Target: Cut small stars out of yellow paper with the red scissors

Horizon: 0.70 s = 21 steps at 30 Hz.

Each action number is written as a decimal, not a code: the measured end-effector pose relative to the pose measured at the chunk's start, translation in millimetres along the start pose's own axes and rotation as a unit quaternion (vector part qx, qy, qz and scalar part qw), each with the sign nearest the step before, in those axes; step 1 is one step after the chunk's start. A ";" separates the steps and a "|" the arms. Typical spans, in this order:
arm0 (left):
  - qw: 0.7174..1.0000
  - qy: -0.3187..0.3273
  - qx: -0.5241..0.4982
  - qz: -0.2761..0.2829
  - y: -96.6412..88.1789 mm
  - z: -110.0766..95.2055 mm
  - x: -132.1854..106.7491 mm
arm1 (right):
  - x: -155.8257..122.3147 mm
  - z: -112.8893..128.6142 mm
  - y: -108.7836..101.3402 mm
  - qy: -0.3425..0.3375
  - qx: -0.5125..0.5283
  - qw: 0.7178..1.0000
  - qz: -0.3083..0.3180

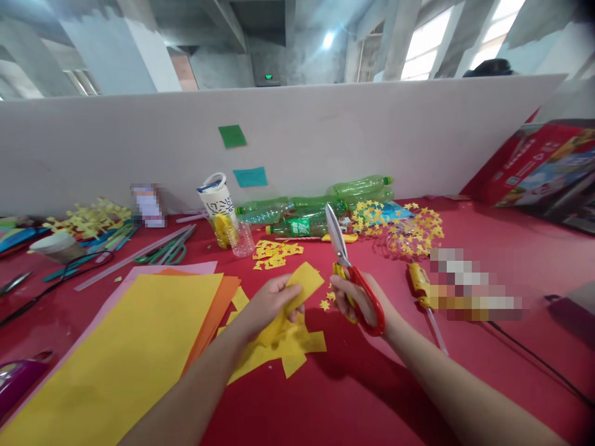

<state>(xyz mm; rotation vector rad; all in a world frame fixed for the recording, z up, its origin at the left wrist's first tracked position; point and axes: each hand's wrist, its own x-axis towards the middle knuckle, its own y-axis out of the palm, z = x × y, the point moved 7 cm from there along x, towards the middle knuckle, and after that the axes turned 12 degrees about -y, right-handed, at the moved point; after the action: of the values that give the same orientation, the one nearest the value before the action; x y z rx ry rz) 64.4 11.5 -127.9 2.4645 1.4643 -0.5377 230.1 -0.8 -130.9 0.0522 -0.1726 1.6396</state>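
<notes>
Between the thumb and fingers of my left hand (279, 300) is a small piece of yellow felt (307, 284). My right hand (351, 297) is wrapped round the handles of red and yellow scissors (367, 303), whose blades point up and look closed, apart from the felt. Below my left hand lie several yellow scraps (283, 350) in a loose heap. Small yellow stars (325, 303) rest on the table between my hands. Further back is a group of yellow scraps with star-shaped cutouts (276, 253).
Yellow, orange and pink sheets (134, 334) are stacked at the left. Green plastic bottles (307, 220) lie along the white partition (302, 142). Star-covered decorations (413, 229) stand at back right, near a yellow glue gun (419, 282) with a cable. Green-handled scissors (171, 251) lie at left.
</notes>
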 end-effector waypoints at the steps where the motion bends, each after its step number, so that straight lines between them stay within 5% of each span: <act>1: 0.999 0.012 0.014 -0.035 -9.5 -4.8 -1.6 | 1.1 6.1 -4.7 -0.006 -0.009 1.000 -0.008; 4: 0.994 0.043 0.037 -0.091 -27.0 -15.8 -9.7 | 4.9 24.3 -11.2 -0.025 -0.043 0.999 0.012; 8: 0.994 0.068 -0.012 -0.089 -30.2 -16.5 -17.2 | 7.8 36.0 -4.5 -0.041 -0.115 0.989 0.078; 14: 0.984 0.066 -0.090 -0.137 -38.3 0.6 -15.8 | -0.2 22.2 7.8 -0.061 -0.236 0.961 0.127; 17: 0.984 0.058 -0.091 -0.140 -39.4 5.3 -15.6 | -6.7 13.1 9.9 -0.081 -0.346 0.922 0.152; 21: 0.983 0.054 -0.097 -0.145 -39.3 6.2 -17.7 | -10.9 5.5 11.8 -0.075 -0.372 0.907 0.185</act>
<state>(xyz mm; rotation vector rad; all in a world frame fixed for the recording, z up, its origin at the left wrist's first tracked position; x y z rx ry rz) 20.9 13.9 -126.4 2.1755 1.8393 -0.2964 218.8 -13.2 -127.9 -0.4652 -0.9650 1.8444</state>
